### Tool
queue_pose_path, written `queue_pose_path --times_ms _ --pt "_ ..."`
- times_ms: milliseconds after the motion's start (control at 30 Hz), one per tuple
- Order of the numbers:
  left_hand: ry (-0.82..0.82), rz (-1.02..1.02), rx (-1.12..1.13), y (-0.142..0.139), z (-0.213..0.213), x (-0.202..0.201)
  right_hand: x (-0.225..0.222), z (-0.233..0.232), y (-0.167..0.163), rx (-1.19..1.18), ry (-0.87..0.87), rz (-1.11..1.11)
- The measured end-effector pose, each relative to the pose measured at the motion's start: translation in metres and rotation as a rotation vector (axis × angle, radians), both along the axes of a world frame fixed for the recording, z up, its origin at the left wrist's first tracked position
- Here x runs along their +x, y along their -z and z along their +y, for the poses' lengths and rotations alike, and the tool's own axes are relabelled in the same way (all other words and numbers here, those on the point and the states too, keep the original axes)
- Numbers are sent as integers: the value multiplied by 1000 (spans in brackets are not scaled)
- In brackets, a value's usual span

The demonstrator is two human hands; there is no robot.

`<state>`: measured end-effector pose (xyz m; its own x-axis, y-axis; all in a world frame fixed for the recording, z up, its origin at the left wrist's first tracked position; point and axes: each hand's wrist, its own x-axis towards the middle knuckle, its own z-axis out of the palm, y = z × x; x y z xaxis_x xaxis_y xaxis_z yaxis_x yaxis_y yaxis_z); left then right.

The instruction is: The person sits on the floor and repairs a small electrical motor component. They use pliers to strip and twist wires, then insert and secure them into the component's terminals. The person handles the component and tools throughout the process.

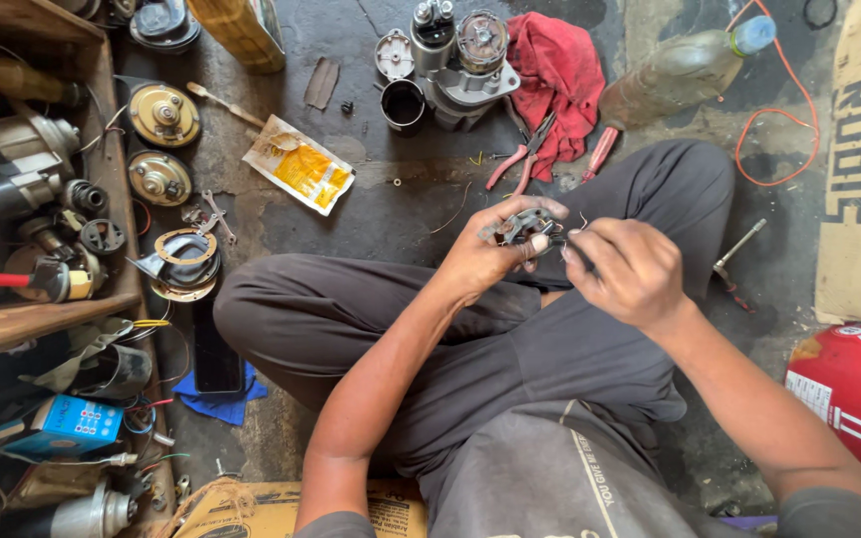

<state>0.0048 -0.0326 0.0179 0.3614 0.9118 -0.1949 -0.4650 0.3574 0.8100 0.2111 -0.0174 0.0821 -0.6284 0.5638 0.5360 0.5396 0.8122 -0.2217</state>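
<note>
Person sits cross-legged on the floor (371, 214), both hands raised over the lap at frame centre. Left hand (485, 254) is clenched around a small dark metal part (522, 225), thumb on top. Right hand (625, 269) pinches a thin dark tool or wire against that part; which one, can't tell. Pliers (522, 154) with red handles lie just above the hands, beside a red rag (560, 70); a motor assembly (460, 65) stands upper centre. Risk: the part is small and held only by fingertips, so a slip could drop it into the clutter, or the pointed end could jab the left thumb.
</note>
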Motion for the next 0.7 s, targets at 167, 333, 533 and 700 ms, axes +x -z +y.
queue_pose_path --times_ms 167,333,533,700 --pt "7 -3 132 6 -2 0 3 -11 29 -348 68 180" --pt "36 50 260 5 -2 -1 11 -12 57 -1801 298 920" --pt "75 22 11 -9 7 -6 7 -24 22 -1241 282 755" --pt "85 -44 41 -14 11 -2 -6 -21 -16 -158 88 110"
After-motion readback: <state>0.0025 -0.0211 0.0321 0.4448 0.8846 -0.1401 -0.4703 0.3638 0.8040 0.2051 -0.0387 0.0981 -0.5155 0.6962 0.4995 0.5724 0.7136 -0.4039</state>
